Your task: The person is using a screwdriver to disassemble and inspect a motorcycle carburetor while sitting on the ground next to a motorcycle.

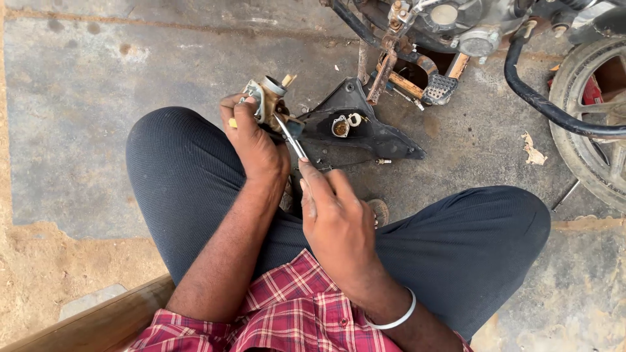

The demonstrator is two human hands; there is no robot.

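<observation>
My left hand [253, 140] grips a small metal carburetor [268, 98] with a brass-coloured round top, held above my left knee. My right hand [336, 218] holds a thin metal tool [291, 138] like a screwdriver, its tip touching the underside of the carburetor. A white bangle sits on my right wrist. I sit with both knees spread, in dark trousers and a red checked shirt.
A black plastic side cover [385, 138] lies on the concrete floor just beyond my hands, with small brass parts [340, 127] on it. A motorcycle's engine and footrest [438, 88] stand at the top, its wheel [590, 140] at the right. A loose screw [383, 161] lies nearby.
</observation>
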